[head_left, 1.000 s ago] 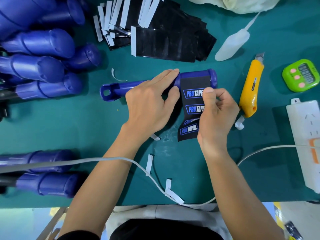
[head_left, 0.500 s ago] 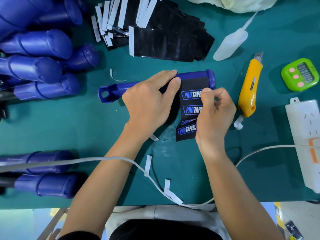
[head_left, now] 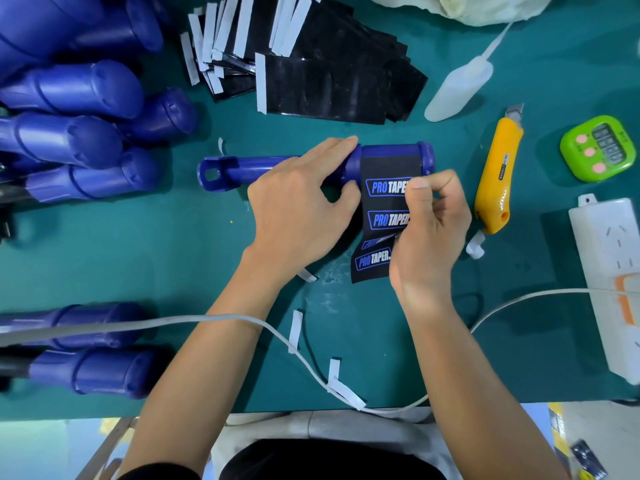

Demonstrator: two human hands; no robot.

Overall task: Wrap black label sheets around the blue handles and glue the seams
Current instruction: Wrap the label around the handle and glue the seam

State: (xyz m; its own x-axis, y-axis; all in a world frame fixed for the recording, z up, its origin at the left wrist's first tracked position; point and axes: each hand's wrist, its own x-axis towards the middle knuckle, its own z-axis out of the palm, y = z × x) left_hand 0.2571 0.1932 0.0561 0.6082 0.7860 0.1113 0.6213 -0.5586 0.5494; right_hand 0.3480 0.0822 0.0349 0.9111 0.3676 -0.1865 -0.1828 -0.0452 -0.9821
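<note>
Black label sheet (head_left: 384,220) is stuck by its far edge to the thick end of the blue handle (head_left: 263,168), which lies crosswise mid-table, and the rest of the sheet trails toward the person, printed side up, on the green table (head_left: 138,258). Over the last second almost nothing has shifted: handle and sheet lie where they did. The left hand (head_left: 298,216) keeps its fingers close together and nearly straight across the handle, though its thumb has dropped a little toward the sheet's left edge. The right hand (head_left: 429,237) still pinches the sheet's right edge, thumb on the print and fingers curled behind. So wrapping has probably only begun, with the seam unglued. Well apart lie the glue bottle (head_left: 460,88) and the stack of black sheets (head_left: 329,84).
</note>
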